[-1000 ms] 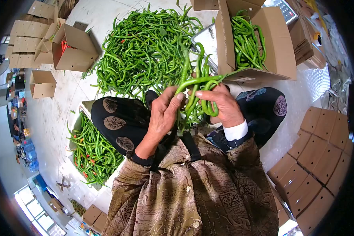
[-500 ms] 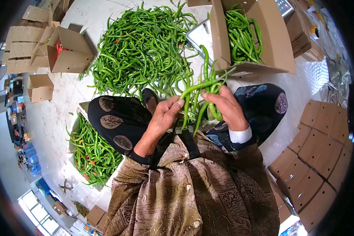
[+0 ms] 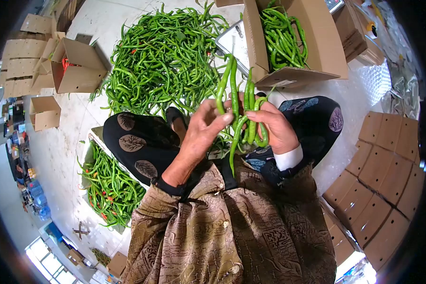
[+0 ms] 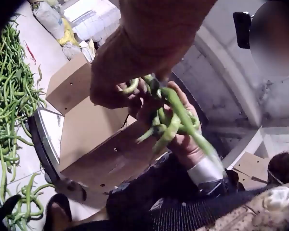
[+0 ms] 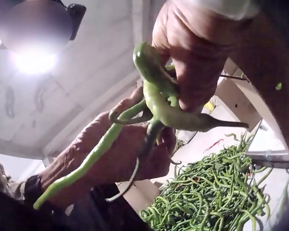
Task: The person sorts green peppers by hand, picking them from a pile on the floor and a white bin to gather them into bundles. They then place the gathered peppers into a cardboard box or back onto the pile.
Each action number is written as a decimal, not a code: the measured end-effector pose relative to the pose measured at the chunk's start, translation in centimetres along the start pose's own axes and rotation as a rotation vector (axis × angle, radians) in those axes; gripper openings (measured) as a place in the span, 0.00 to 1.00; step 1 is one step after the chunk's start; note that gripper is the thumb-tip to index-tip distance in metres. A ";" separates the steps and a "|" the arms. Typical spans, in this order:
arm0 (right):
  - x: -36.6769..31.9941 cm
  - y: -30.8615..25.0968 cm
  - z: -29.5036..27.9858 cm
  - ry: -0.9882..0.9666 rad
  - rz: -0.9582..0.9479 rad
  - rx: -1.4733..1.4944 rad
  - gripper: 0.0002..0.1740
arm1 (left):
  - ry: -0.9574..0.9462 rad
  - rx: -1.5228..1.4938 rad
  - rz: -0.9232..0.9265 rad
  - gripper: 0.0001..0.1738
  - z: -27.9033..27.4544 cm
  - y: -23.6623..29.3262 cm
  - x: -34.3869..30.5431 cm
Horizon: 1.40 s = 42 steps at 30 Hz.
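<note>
In the head view both hands meet over the lap, with long green chili peppers between them. My left hand pinches green chili peppers between thumb and fingers; two point upward, while another hangs down toward the jacket. Close beside it, my right hand grips a small bunch of chili peppers, its thumb across them and curled ends hanging below. In the right wrist view, a thick pepper sticks out from the right fingers, close to the left hand. The fingertips are partly hidden behind the peppers.
A large pile of green chili peppers covers the floor ahead. At the right, an open cardboard box holding peppers sits on a scale. More peppers fill a container by the left knee. Flat cartons are stacked at right.
The pepper that lay crosswise between the hands now hangs downward from the left hand. The peppers between the hands stand more upright and parallel. Both hands stay close together over the lap.
</note>
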State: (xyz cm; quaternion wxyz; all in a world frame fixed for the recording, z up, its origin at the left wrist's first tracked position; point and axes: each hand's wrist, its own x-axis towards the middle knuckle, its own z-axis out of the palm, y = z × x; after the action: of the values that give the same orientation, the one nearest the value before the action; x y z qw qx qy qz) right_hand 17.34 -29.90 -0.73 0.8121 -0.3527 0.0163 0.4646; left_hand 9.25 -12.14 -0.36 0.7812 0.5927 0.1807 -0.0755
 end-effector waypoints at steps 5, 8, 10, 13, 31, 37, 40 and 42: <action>0.8 -2.2 1.9 -0.100 0.034 -0.291 0.31 | 0.071 0.002 0.046 0.19 1.2 1.8 2.2; 1.6 -2.0 1.1 -0.136 -0.036 -0.159 0.32 | 0.212 -0.109 0.031 0.17 0.5 2.2 1.9; 1.8 -1.8 1.2 -0.145 -0.084 -0.062 0.33 | 0.272 -0.169 0.055 0.19 0.4 2.4 1.5; 2.7 -0.8 0.4 -0.184 -0.051 0.030 0.32 | 0.267 -0.030 0.140 0.21 0.6 1.5 1.0; 3.7 -0.2 -0.7 -0.148 -0.158 0.257 0.24 | 0.231 -0.190 0.015 0.15 -0.6 0.2 0.7; 4.2 2.0 0.7 0.025 -0.184 0.227 0.26 | 0.204 0.272 0.179 0.18 1.9 -2.0 1.0; 3.6 2.1 0.7 -0.086 -0.208 0.066 0.28 | 0.203 0.275 0.155 0.16 1.0 -1.8 1.8; 3.6 1.6 0.4 -0.125 -0.201 0.106 0.31 | 0.154 -0.204 -0.004 0.11 0.5 -1.5 2.0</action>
State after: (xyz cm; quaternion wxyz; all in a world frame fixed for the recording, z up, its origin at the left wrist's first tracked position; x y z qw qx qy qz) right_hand 18.03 -26.47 -2.66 0.8714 -0.2795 -0.0450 0.4006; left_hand 10.73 -12.81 -2.33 0.8212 0.5138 0.2481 -0.0126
